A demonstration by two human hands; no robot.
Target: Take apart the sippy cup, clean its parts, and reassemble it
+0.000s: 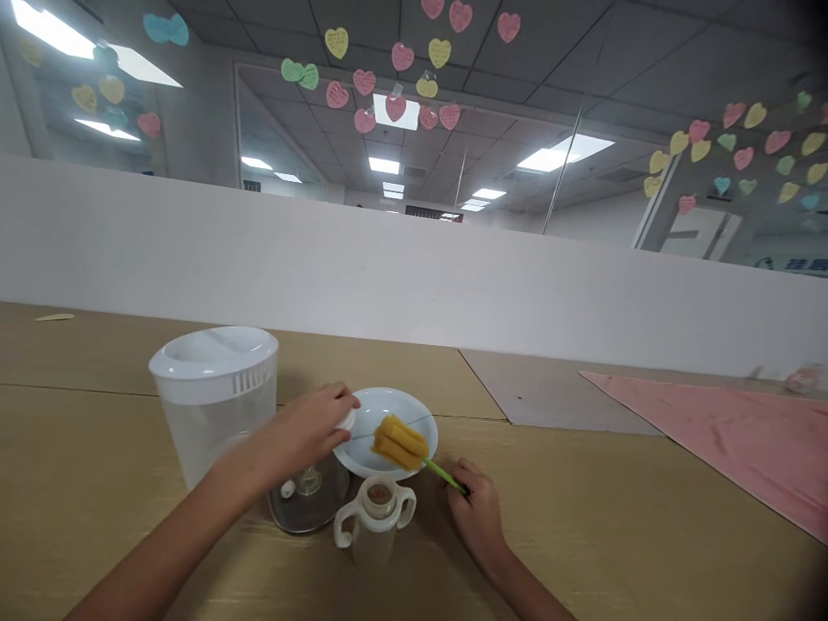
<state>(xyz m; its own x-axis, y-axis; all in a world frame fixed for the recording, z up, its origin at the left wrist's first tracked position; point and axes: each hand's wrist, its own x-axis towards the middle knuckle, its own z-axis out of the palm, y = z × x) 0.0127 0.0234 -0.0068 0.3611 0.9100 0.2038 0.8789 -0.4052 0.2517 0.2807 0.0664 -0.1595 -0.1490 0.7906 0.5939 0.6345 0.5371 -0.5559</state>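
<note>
In my right hand (479, 511) is the green handle of a bottle brush (401, 442), whose yellow sponge head lies over the white bowl (423, 420). My left hand (327, 416) is closed at the bowl's left edge around a small white piece (348, 421) that looks like a cap; most of it is hidden by the fingers. Just in front of the bowl stands an uncapped two-handled baby bottle (375, 522), upright and touched by neither hand. Below my left wrist sits a round dark tray (304, 517) with a clear part and a small white part on it.
A large clear plastic pitcher (216, 405) with a white lid stands at the left, partly behind my left forearm. A pink sheet (724, 440) and a grey sheet (543, 397) cover the table's right side. Behind the table runs a low white wall (414, 285).
</note>
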